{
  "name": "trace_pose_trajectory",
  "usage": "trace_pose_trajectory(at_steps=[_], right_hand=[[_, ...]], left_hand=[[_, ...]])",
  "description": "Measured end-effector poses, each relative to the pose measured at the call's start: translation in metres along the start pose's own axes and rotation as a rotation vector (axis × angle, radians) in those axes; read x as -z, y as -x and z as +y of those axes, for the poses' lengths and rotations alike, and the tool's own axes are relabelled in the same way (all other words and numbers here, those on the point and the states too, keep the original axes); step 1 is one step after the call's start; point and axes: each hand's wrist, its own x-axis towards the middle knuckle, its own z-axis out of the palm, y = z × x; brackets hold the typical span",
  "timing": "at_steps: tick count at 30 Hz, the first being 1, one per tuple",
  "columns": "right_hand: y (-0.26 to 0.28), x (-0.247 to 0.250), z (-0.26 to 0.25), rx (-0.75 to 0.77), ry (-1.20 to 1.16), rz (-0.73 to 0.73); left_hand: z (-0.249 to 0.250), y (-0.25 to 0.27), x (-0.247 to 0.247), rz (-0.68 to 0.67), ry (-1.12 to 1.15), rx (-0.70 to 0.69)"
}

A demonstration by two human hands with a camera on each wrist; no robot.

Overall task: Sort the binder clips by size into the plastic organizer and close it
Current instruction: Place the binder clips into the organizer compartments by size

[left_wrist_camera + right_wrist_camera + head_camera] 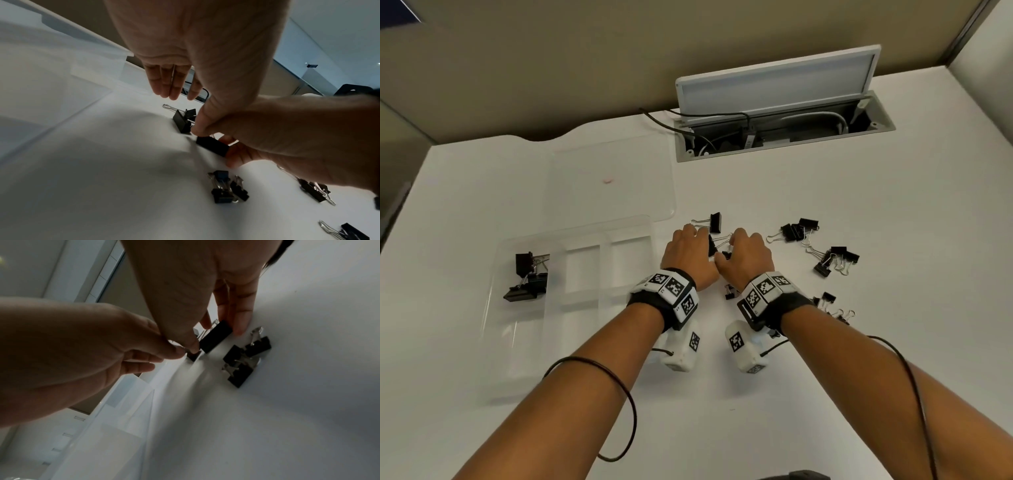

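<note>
Only a few large clips (527,277) lie in the organizer (493,329), left of the grips; the right hand (748,258) pinches a large clip (216,336), the left hand (688,255) a small clip (194,355); most remain loose.

Binder clips (796,230), centre and right: matt black bodies, shiny wire handles. Organizer (582,263), left: clear, smooth plastic. Table (825,377): smooth matt white.
</note>
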Motion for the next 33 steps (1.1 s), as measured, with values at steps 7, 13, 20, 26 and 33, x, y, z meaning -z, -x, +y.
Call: trace_pose_trajectory(at_steps=[7,13,20,26,33], right_hand=[[0.000,0.010,0.012,0.007,-0.078,0.041],[-0.001,0.020,0.018,0.018,-0.162,0.091],[-0.007,0.030,0.015,-0.059,-0.295,0.084],[-0.006,0.031,0.002,-0.018,-0.321,0.062],[0.007,0.026,-0.021,0.042,-0.545,-0.011]], left_hand=[[0.001,-0.020,-0.012,-0.016,0.022,0.020],[0.004,-0.023,-0.016,0.011,0.032,0.056],[0.006,-0.012,-0.006,0.042,0.125,0.117],[-0.002,0.004,0.016,0.134,0.231,0.141],[-0.032,0.043,0.042,0.286,0.442,0.175]])
